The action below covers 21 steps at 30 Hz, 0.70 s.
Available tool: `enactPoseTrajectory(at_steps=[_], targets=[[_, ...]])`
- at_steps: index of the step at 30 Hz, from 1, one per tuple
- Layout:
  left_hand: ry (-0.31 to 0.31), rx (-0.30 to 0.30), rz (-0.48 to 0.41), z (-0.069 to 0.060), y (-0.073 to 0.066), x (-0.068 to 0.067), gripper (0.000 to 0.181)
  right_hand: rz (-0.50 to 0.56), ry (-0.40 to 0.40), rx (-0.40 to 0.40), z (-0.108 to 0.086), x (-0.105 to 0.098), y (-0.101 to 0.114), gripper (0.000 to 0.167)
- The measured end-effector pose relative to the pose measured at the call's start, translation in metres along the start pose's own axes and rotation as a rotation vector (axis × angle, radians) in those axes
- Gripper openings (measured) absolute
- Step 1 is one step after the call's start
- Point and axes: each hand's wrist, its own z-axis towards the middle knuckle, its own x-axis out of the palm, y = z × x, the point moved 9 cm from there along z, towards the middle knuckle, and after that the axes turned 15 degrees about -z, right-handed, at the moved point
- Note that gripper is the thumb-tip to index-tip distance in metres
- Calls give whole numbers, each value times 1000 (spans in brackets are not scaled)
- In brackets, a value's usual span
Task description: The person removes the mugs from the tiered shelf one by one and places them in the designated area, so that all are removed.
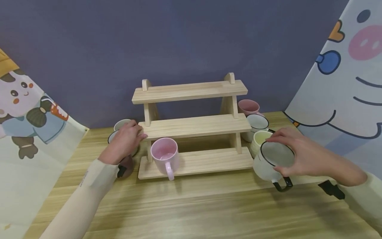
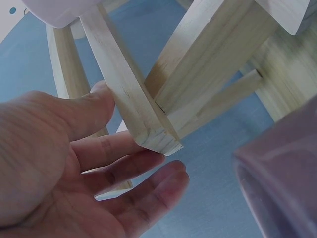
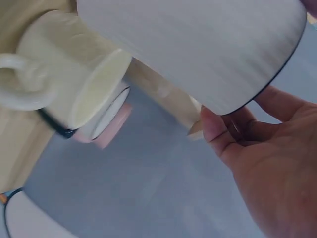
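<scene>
A three-tier wooden shelf (image 1: 197, 126) stands in the middle of the table. My left hand (image 1: 123, 142) holds the left end of its middle board, thumb on one side and fingers on the other in the left wrist view. My right hand (image 1: 308, 156) grips a white mug (image 1: 263, 168) with a black rim and black handle by its rim, above the table at the shelf's right end. A pink mug (image 1: 165, 159) sits on the lowest board toward the left, handle facing me.
Right of the shelf stand a pale yellow mug (image 1: 256, 143), another white black-rimmed mug (image 1: 258, 122) and a darker pink mug (image 1: 248, 106). At the left, a whitish mug (image 1: 120, 123) and a brownish-mauve mug (image 1: 127, 167) are partly hidden by my left arm. A dark blue-grey backdrop (image 1: 179, 39) rises behind.
</scene>
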Motion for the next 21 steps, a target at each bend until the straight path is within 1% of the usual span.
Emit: enactPoseTrajectory(at_steps=[4,7,9,12,17,21], targets=[[-8,2,-5,0,-2,-1,20,18,3,55,-15,8,-15,73],[-4,-4,-8,0,-1,-1,19,28,1,69,-24,15,-21,74],[-2,-4,-8,-1,-1,-1,20,38,9,66,-28,22,-23,74],[-8,-1,-8,-2,-2,-2,20,32,8,36,-32,31,-21,74],[-19,12,-9,-1,-3,-3,18,4,-19,-3,-35,40,-17,75],[-19,22,-4,0,-5,-3,18,33,-23,-7,-36,45,-17,73]])
